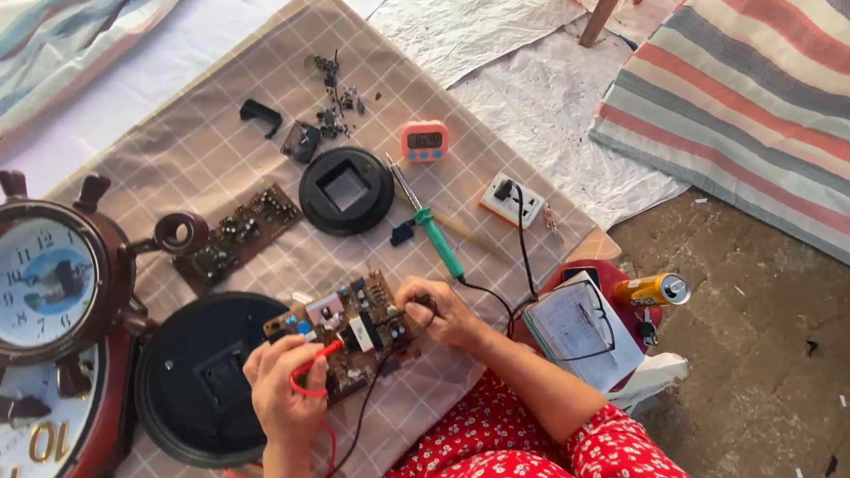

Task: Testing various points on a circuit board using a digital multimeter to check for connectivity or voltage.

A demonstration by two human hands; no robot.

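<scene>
The person sits on the floor w/ a checked cloth point(246, 151) spread in front. The circuit board point(347, 330) lies on that cloth, just in front of the knees, btwn both hands and partly overlapping the edge of a round black clock back point(200, 377).

The left hand point(283, 387) rests at the board's near left corner, fingers closed round a red probe point(320, 354) whose tip touches the board's middle; a red wire loops under the hand. The right hand point(438, 311) sits at the board's right edge, fingers pinched shut on a black probe point(421, 302), black wire trailing back toward the lap. Sleeves are red w/ small white flowers.

Around it: a second, narrower circuit board point(240, 231) further up-left, a smaller black round housing point(346, 190) w/ a square hole, a green-handled screwdriver point(437, 236) just beside it, a small pink timer point(425, 141) above, a white socket point(512, 201) w/ a black plug to the right. Small black parts point(333, 103) lie scattered near the cloth's top.

Far left: a brown ship-wheel clock point(34, 279), another clock face below it. Right of the person: a notebook point(577, 333) w/ glasses on it, and a yellow can point(653, 290) on its side
</scene>
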